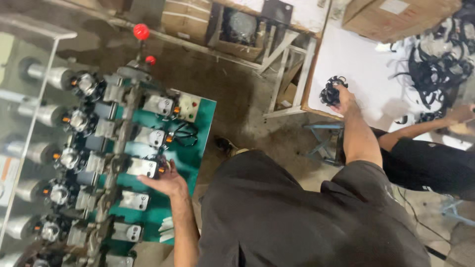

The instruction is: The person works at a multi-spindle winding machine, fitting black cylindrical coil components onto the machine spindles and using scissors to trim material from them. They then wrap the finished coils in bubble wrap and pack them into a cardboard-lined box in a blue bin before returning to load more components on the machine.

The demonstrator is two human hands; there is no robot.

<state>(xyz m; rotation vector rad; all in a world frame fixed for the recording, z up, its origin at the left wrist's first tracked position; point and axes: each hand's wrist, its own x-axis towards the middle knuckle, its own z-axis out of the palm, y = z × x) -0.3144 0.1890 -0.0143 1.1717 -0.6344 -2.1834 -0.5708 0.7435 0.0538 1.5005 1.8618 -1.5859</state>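
beside your white table (pixel 356 64) sit a cardboard box (pixel 396 17), tangled black cables (pixel 435 64), and a co-worker's arm (pixel 420 129).

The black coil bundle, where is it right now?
In the head view, upper right: the black coil bundle is gripped by the right hand at the near left edge of the white table, left of a tangled black pile.

We are in a small factory workshop: a green machine bench (pixel 198 148) carries a row of metal clamps (pixel 143 168) and spindles (pixel 69 158), cardboard boxes (pixel 396 17) stand about, black cable bundles (pixel 435 64) crowd the white counter (pixel 356 69), and the concrete floor (pixel 232 94) is stained.
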